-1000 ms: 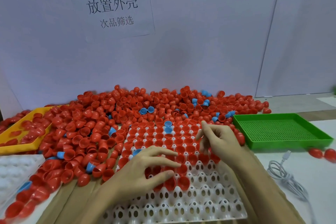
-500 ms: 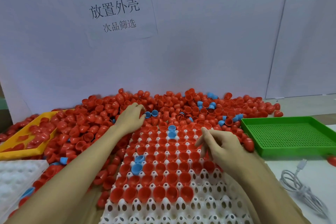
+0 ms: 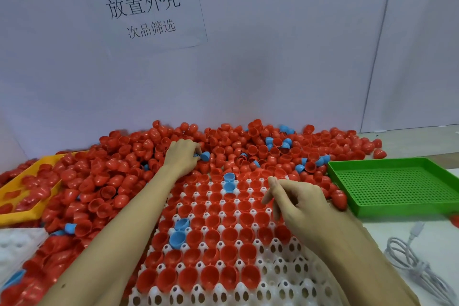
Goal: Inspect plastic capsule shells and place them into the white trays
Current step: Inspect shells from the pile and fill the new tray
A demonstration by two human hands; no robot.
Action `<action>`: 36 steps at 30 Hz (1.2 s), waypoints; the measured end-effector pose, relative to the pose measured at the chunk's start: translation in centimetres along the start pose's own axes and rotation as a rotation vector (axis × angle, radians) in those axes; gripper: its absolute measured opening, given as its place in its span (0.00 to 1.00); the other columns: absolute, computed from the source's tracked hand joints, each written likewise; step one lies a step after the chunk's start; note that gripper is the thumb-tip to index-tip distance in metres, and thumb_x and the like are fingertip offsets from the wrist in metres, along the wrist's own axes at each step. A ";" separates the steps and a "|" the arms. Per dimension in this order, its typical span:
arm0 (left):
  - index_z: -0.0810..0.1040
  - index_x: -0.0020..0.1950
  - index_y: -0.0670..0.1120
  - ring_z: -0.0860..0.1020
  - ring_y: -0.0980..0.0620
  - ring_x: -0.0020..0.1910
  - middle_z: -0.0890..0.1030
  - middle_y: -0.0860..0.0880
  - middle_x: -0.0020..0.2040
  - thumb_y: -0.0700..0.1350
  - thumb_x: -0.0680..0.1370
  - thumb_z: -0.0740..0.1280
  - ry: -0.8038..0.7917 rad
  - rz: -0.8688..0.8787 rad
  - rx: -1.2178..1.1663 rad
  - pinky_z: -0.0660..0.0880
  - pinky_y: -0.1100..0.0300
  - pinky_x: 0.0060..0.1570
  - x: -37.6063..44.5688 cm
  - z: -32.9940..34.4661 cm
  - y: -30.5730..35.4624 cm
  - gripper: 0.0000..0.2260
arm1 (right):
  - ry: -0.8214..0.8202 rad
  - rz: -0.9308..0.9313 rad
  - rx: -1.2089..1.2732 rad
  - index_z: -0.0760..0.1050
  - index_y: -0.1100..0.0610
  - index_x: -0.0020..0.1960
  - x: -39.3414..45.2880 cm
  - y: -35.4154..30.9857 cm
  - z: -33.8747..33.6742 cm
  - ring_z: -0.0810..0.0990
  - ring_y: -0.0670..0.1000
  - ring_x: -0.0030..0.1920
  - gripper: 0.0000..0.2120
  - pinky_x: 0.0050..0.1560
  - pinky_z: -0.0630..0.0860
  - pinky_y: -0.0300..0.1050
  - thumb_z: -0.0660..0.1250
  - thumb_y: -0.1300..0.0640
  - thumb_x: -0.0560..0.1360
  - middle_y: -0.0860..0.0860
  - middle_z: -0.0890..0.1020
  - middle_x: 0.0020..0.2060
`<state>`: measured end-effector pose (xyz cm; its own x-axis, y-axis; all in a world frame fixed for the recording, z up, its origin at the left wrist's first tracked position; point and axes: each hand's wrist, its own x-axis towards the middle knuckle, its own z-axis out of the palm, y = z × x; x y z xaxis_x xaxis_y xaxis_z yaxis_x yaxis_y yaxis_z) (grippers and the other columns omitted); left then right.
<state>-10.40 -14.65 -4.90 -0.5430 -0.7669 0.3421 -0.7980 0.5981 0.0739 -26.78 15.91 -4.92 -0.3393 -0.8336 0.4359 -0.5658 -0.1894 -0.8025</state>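
Nearest, a white tray point(image 3: 285, 278) is partly filled with red shells point(image 3: 231, 233). Above it the right hand point(image 3: 298, 202) is held with fingers loosely curled, nothing seen gripped. Farther back, a blue shell point(image 3: 205, 156) is pinched by the left hand point(image 3: 182, 156) in the heap point(image 3: 119, 171).

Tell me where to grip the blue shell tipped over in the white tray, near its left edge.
Pinch the rim of the blue shell from above-right: it lies tilted across the white tray, mouth facing up and right, so that lip is exposed, with another blue shell just below.
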 end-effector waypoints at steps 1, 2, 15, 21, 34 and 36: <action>0.86 0.57 0.48 0.80 0.45 0.56 0.84 0.48 0.55 0.43 0.81 0.71 0.059 0.025 -0.014 0.72 0.49 0.58 -0.4 -0.3 0.1 0.07 | -0.001 0.001 0.003 0.82 0.52 0.37 0.0 0.1 0.0 0.74 0.43 0.24 0.22 0.31 0.69 0.33 0.61 0.49 0.86 0.52 0.81 0.26; 0.86 0.56 0.47 0.79 0.46 0.54 0.83 0.49 0.52 0.43 0.81 0.71 0.116 0.038 -0.075 0.72 0.51 0.56 -1.0 -0.8 0.4 0.06 | 0.001 0.002 0.006 0.82 0.52 0.37 -0.1 0.1 0.1 0.74 0.43 0.24 0.22 0.31 0.69 0.33 0.61 0.48 0.86 0.51 0.81 0.26; 0.87 0.51 0.56 0.86 0.50 0.42 0.88 0.53 0.44 0.49 0.78 0.76 -0.097 0.012 -1.099 0.83 0.58 0.48 -20.7 -8.2 8.6 0.02 | -0.395 0.069 0.389 0.75 0.38 0.73 -0.8 -2.9 0.1 0.88 0.53 0.51 0.21 0.44 0.82 0.41 0.71 0.51 0.82 0.48 0.84 0.61; 0.87 0.54 0.51 0.87 0.50 0.50 0.88 0.49 0.49 0.45 0.78 0.75 -0.146 -0.048 -1.302 0.82 0.60 0.54 -22.5 -7.9 8.2 0.05 | -0.371 0.057 0.299 0.84 0.44 0.62 -1.4 -3.4 1.5 0.87 0.49 0.49 0.10 0.50 0.85 0.48 0.72 0.52 0.81 0.50 0.88 0.52; 0.84 0.60 0.49 0.85 0.48 0.59 0.86 0.48 0.59 0.44 0.76 0.78 -0.190 0.022 -1.524 0.80 0.63 0.57 -22.5 -8.1 7.3 0.13 | -0.414 0.209 0.407 0.85 0.52 0.50 -1.3 -3.2 1.6 0.85 0.55 0.36 0.13 0.37 0.81 0.40 0.67 0.44 0.80 0.58 0.86 0.38; 0.84 0.60 0.48 0.85 0.47 0.59 0.87 0.46 0.58 0.43 0.76 0.79 -0.185 0.044 -1.530 0.80 0.61 0.57 -22.5 -7.9 7.2 0.13 | -0.414 0.221 0.413 0.85 0.53 0.50 -1.3 -3.2 1.5 0.85 0.55 0.36 0.15 0.36 0.81 0.40 0.67 0.43 0.81 0.57 0.86 0.38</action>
<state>-1.87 8.81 -4.62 -0.6742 -0.6908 0.2613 0.1786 0.1907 0.9653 -23.35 16.81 -3.51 -0.0494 -0.9923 0.1138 -0.1501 -0.1053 -0.9831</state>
